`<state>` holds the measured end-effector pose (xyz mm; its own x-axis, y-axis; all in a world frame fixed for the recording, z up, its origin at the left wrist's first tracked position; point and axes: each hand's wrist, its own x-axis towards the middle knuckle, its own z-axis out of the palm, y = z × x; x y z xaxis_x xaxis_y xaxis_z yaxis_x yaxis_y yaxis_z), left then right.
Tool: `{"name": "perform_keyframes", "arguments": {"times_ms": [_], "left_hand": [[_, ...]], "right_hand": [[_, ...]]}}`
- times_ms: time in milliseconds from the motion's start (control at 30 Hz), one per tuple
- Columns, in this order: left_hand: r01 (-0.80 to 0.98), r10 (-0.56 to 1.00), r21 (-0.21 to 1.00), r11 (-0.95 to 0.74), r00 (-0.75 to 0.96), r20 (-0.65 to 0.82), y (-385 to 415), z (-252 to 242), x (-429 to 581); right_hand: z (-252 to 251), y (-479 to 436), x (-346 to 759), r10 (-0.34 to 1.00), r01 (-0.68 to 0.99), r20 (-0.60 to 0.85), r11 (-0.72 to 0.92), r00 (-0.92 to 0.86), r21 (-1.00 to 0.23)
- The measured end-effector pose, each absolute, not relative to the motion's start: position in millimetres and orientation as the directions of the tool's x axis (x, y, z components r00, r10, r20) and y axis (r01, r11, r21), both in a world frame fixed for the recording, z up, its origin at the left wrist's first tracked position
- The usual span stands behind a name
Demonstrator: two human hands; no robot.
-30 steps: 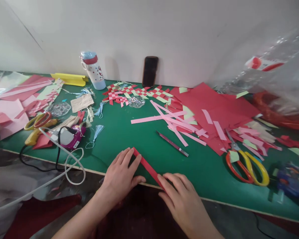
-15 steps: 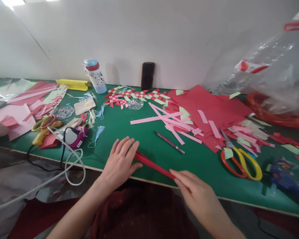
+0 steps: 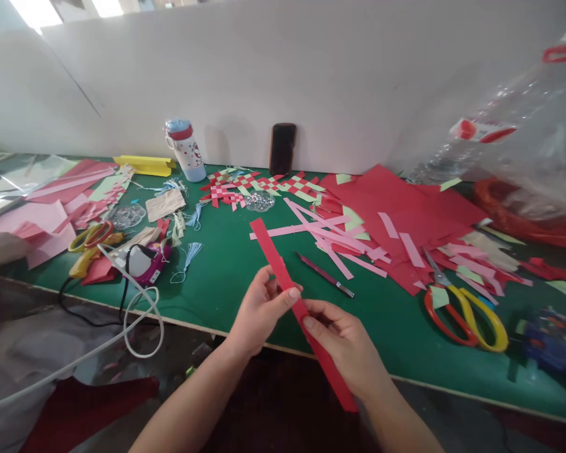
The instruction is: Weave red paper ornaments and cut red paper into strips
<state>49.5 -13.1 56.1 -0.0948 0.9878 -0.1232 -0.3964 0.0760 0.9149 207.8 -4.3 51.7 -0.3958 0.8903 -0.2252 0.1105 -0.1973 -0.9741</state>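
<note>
By the near edge of the green table (image 3: 221,264), at six o'clock, a red paper strip (image 3: 270,247) slants from eleven to five, pinched by the left hand (image 3: 260,309) and right hand (image 3: 351,340). I think they're smoothing it; going on calls for a gentle touch.

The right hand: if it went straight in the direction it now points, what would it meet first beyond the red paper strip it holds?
Most likely the left hand, which holds the same red paper strip just ahead of the right hand, though depth is unclear.
</note>
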Motion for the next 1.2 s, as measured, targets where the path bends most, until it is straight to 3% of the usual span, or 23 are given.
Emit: {"name": "perform_keyframes", "arguments": {"times_ms": [200,600,833,1200], "left_hand": [[-0.429,0.950,0.902,0.054,-0.256,-0.178,-4.7,63.2,35.2],[-0.225,0.837,0.965,-0.135,-0.547,-0.011,10.8,54.1,-3.9],[-0.245,0.810,0.961,-0.127,-0.584,-0.042,12.0,49.1,-10.5],[-0.197,0.783,0.977,-0.079,-0.619,-0.062,16.5,43.2,-34.1]], "right_hand": [[46.2,-4.3,200.0,0.875,0.090,-0.253,-0.237,-0.413,-0.967],[38.3,-12.0,220.7,0.913,0.296,-0.245,-0.148,-0.326,-0.944],[33.9,-16.7,225.3,0.930,0.426,-0.170,-0.016,-0.325,-0.904],[35.5,-10.6,242.1,0.906,0.503,-0.229,-0.021,-0.356,-0.864]]}}
